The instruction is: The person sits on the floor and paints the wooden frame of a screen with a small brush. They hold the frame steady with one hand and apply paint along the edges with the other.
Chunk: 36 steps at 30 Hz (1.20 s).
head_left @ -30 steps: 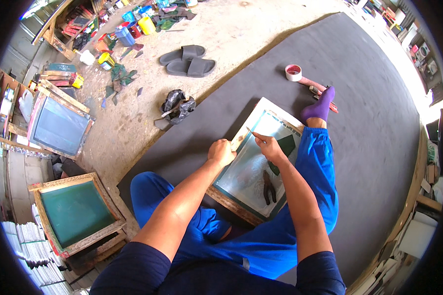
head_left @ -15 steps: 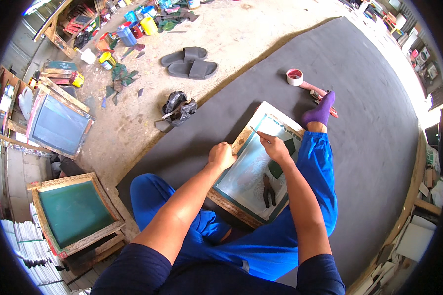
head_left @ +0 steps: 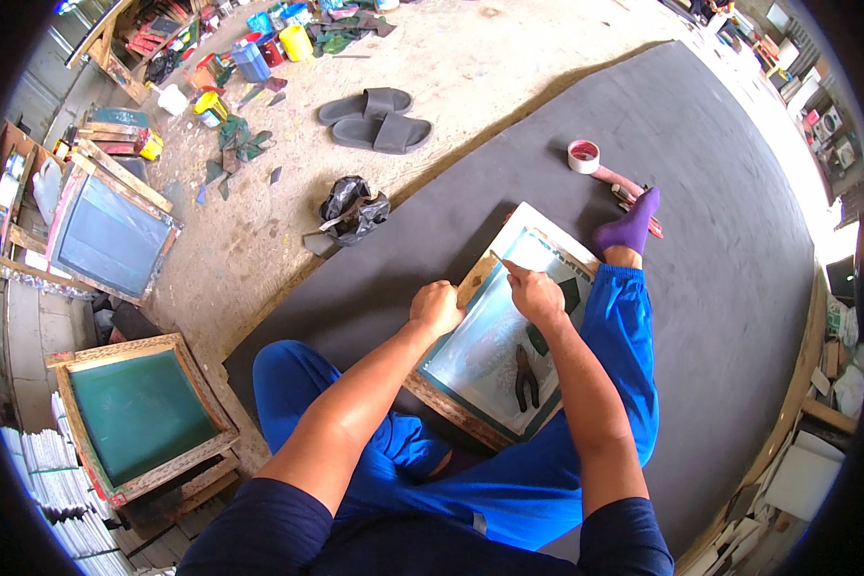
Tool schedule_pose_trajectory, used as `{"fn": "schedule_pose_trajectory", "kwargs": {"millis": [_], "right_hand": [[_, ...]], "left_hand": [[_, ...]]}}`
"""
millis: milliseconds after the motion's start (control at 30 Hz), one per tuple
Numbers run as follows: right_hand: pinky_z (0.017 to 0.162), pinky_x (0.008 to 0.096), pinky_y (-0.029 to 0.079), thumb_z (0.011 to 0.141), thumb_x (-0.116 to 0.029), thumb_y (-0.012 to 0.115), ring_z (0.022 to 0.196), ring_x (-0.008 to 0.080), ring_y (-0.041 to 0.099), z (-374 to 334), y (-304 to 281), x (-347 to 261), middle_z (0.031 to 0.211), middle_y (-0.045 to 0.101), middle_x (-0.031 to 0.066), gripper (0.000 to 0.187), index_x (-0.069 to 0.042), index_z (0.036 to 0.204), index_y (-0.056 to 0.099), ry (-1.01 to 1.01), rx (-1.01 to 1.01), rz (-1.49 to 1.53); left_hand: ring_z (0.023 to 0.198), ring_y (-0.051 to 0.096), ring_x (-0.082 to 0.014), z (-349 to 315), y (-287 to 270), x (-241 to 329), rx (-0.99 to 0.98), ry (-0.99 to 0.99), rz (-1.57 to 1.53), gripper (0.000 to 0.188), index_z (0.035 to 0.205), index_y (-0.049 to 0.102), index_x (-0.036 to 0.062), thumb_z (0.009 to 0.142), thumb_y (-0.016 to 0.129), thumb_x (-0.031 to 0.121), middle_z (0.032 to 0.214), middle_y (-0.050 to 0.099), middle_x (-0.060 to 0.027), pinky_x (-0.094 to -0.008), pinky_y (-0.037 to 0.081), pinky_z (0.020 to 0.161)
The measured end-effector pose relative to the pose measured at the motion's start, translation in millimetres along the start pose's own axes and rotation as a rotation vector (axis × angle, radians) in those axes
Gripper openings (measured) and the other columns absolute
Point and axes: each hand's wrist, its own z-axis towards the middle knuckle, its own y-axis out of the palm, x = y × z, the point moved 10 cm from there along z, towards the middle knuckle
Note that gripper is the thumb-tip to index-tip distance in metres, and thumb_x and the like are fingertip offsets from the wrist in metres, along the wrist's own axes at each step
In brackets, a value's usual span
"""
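A wooden screen-printing frame (head_left: 470,420) with pale mesh lies tilted across my lap, between my blue-trousered legs. My left hand (head_left: 437,308) is closed in a fist on its left wooden edge. Over the upper part of the mesh, my right hand (head_left: 540,296) pinches a thin, stick-like tool (head_left: 498,258), whose tip points at the upper left edge of the frame; its exact kind is too small to make out. Dark-handled pliers (head_left: 526,376) rest on the mesh below my right hand. A dark green flat piece (head_left: 571,294) lies partly hidden behind my right hand and forearm.
On the dark mat (head_left: 720,317) are a tape roll (head_left: 583,156) and some tools near my purple-socked foot (head_left: 632,223). A black plastic bag (head_left: 353,209) and grey slides (head_left: 382,133) sit beyond its left edge. A green-mesh frame (head_left: 144,413) stands at left.
The view has shifted slightly. Both hands keep nearly the same places on the frame, with only a small change in how the right fingers hold the thin tool.
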Motion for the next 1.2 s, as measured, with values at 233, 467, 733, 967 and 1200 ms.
{"fn": "schedule_pose_trajectory", "kwargs": {"millis": [233,467,733,967,1200], "right_hand": [[0.094,0.0496,0.057,0.103,-0.030,0.058,0.107,0.0413,0.072,16.8,28.4,32.2,0.114,0.074,0.0237,0.041,-0.023,0.144,0.064,-0.091,0.008,0.314],[0.094,0.0490,0.056,0.103,-0.029,0.058,0.111,0.0427,0.070,17.7,28.7,24.3,0.115,0.074,0.0228,0.039,-0.023,0.141,0.066,-0.016,-0.110,0.585],[0.091,0.0430,0.057,0.101,-0.023,0.065,0.108,0.0325,0.075,10.1,11.9,11.9,0.113,0.076,0.0216,0.041,-0.015,0.141,0.067,-0.116,0.009,0.159],[0.048,0.0314,0.044,0.108,-0.035,0.059,0.052,0.0104,0.046,16.9,54.1,44.5,0.078,0.065,0.0046,0.039,-0.015,0.140,0.069,0.251,-0.374,0.873],[0.066,0.0369,0.052,0.106,-0.030,0.061,0.066,0.0189,0.063,18.8,25.7,29.7,0.094,0.075,0.0107,0.037,-0.015,0.139,0.069,-0.304,0.208,0.307]], "left_hand": [[0.096,0.073,-0.0383,1.0,2.8,4.7,-0.014,0.024,-0.005,0.028,0.091,0.077,0.0004,0.076,0.081,0.024,0.098,0.072,-0.0186,-0.0487,0.059,0.088],[0.093,0.073,-0.0387,1.8,0.3,4.1,-0.021,0.016,0.037,0.030,0.093,0.078,0.0003,0.076,0.081,0.024,0.098,0.072,-0.0182,-0.0489,0.059,0.086],[0.093,0.073,-0.0390,-0.5,-4.1,-2.1,-0.020,-0.008,0.019,0.031,0.095,0.078,0.0008,0.076,0.079,0.025,0.099,0.073,-0.0182,-0.0486,0.059,0.087],[0.096,0.073,-0.0388,2.2,1.3,-0.9,-0.060,0.006,0.083,0.034,0.099,0.078,0.0001,0.076,0.079,0.026,0.102,0.074,-0.0200,-0.0484,0.059,0.089],[0.098,0.073,-0.0390,4.1,1.0,4.8,-0.084,-0.006,0.053,0.035,0.099,0.078,-0.0004,0.077,0.080,0.028,0.103,0.074,-0.0203,-0.0485,0.059,0.090]]}}
